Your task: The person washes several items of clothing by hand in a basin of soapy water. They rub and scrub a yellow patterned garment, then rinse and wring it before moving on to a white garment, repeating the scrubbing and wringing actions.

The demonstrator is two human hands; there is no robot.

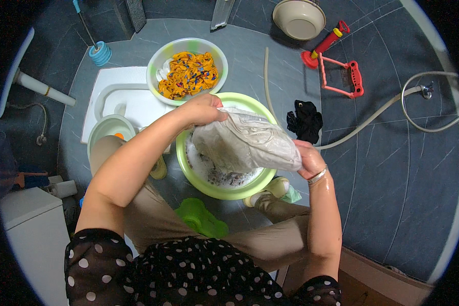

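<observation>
While the left hand [205, 110] clamps smooth, wet, wrinkled cloth [247, 140], the right hand [311, 159] grips its end.

I can read no lettering from where I stand. No label, number or sign comes out legible here

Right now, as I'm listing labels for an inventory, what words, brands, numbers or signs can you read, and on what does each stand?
None can be read anywhere in this view.
Pale wet cloth held between left hand and right hand: no legible lettering.
Orange patterned cloth in the pale basin: blue marks, too small to tell whether lettering.
Black cloth: a tiny gold-coloured spot, too small to make out.
</observation>
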